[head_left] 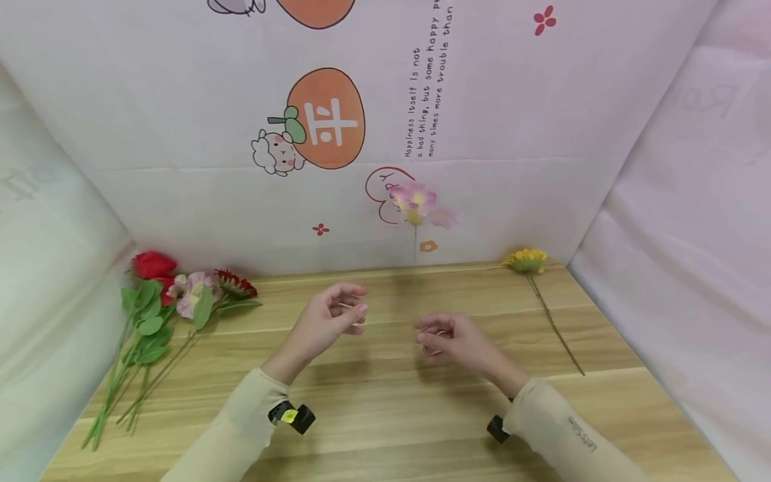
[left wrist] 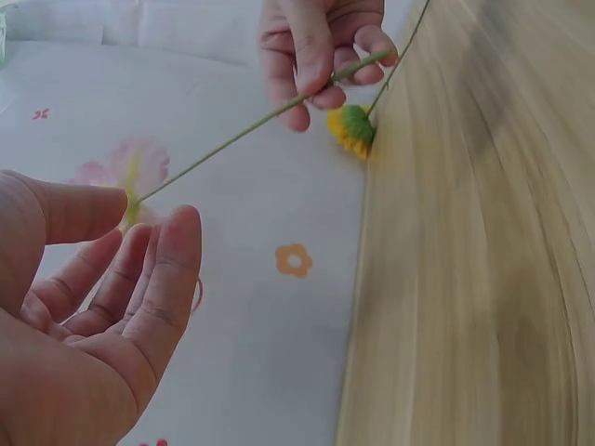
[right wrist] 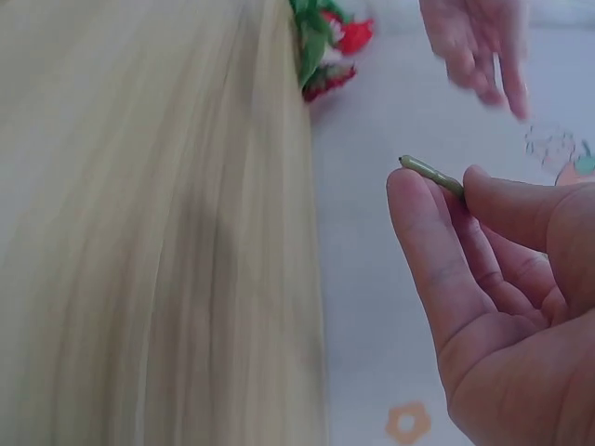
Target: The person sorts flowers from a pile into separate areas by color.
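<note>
Upright in the head view is a pink and pale yellow artificial flower (head_left: 415, 199) on a thin stem. My right hand (head_left: 454, 343) pinches the lower part of that green stem (right wrist: 429, 174) between thumb and fingers, its cut end poking out past the fingertips. To the left, my left hand (head_left: 334, 314) is raised with fingers loosely bent and nothing in it. In the left wrist view the flower's head (left wrist: 139, 167) appears behind the left thumb and fingertips, which hide part of it.
A bunch of artificial flowers with red roses (head_left: 153, 264), a pinkish bloom (head_left: 194, 294) and a dark red daisy (head_left: 236, 284) lies at the table's left. A yellow flower (head_left: 526, 260) lies at the right. Printed cloth (head_left: 482, 134) stands behind the wooden table (head_left: 385, 428).
</note>
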Demonstrator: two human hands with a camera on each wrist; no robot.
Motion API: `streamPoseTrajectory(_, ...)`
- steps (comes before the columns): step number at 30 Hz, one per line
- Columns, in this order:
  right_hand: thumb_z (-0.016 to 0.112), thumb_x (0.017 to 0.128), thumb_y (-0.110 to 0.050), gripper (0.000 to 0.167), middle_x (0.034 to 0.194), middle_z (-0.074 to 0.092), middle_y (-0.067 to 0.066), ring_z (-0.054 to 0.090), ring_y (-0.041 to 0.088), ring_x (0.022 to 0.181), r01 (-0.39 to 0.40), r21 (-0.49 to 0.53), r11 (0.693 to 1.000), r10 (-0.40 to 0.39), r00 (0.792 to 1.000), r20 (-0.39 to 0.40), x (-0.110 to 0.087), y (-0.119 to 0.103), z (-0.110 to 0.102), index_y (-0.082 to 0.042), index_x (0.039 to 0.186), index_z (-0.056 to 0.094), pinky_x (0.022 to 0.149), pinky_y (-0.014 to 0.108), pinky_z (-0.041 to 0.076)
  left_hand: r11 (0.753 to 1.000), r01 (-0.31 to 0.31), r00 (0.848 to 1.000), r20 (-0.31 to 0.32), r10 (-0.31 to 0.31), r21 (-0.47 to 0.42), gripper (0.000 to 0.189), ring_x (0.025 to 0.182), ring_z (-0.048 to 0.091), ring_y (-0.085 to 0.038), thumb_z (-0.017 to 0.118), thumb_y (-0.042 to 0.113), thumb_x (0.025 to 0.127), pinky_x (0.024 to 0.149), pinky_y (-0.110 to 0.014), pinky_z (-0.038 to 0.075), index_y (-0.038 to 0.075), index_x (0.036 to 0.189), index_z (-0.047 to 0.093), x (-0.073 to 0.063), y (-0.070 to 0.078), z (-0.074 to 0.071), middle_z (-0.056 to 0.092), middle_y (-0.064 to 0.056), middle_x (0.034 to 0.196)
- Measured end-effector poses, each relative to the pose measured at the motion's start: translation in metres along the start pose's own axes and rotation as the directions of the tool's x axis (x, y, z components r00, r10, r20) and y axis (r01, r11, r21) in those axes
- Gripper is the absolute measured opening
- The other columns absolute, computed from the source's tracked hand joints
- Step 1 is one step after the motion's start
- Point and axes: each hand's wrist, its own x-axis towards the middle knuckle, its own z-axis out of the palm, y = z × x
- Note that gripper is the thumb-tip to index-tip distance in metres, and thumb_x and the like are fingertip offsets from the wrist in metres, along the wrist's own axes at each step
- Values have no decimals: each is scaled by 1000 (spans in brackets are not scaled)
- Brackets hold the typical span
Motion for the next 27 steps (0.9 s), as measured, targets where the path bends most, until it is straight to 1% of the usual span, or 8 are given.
streamPoseTrajectory(4, 67, 100, -15, 37, 109, 67, 17, 66, 45, 98, -28, -17, 999, 27, 999, -16, -3, 8, -19, 4, 131, 61, 83, 49, 61, 999, 23, 999, -24, -22, 39, 32, 97, 67, -31, 68, 16, 99, 79, -37, 63, 6, 129, 62, -8, -10, -14, 63, -21, 115)
streamPoseTrajectory(7, 67, 100, -14, 38, 112, 65, 22, 67, 44, 98, -50, -19, 999, 49, 998, -42, -6, 14, -31, 6, 131, 59, 82, 45, 62, 997, 27, 998, -50, -23, 75, 32, 97, 67, -30, 68, 16, 100, 79, -36, 63, 6, 129, 62, -15, -16, -27, 63, -20, 115)
streamPoseTrajectory(11, 67, 100, -14, 42, 118, 61, 31, 68, 38, 96, -63, -41, 997, 61, 997, -57, -11, 21, -47, 9, 133, 57, 82, 42, 62, 994, 20, 997, -80, -12, 108, 34, 95, 68, -27, 69, 16, 99, 78, -36, 63, 1, 129, 61, -25, -22, -46, 64, -20, 114)
streamPoseTrajectory(15, 66, 100, -15, 46, 119, 60, 31, 69, 34, 96, -75, -80, 994, 70, 996, -58, -19, 28, -60, 12, 136, 54, 81, 40, 62, 991, 12, 995, -105, 2, 132, 35, 93, 68, -24, 68, 13, 99, 77, -35, 63, -4, 128, 60, -36, -27, -65, 63, -24, 113)
streamPoseTrajectory(19, 66, 100, -14, 46, 115, 62, 29, 69, 33, 94, -97, -115, 989, 91, 994, -59, -24, 32, -67, 13, 135, 54, 78, 39, 63, 986, 29, 991, -137, -7, 162, 34, 91, 68, -21, 68, 14, 100, 76, -35, 63, -3, 127, 60, -49, -30, -84, 63, -23, 113)
streamPoseTrajectory(22, 66, 100, -12, 45, 112, 63, 27, 70, 33, 92, -108, -120, 987, 102, 993, -58, -26, 36, -70, 14, 134, 53, 78, 41, 63, 984, 43, 987, -158, -15, 176, 33, 91, 68, -18, 67, 16, 100, 76, -35, 63, -2, 127, 60, -59, -31, -97, 62, -23, 114)
streamPoseTrajectory(27, 65, 100, -8, 41, 110, 63, 25, 69, 33, 89, -125, -124, 984, 117, 991, -69, -29, 43, -73, 14, 133, 54, 75, 41, 63, 980, 32, 985, -173, 3, 197, 36, 91, 68, -15, 65, 17, 101, 76, -37, 63, -4, 130, 58, -74, -31, -115, 61, -25, 116)
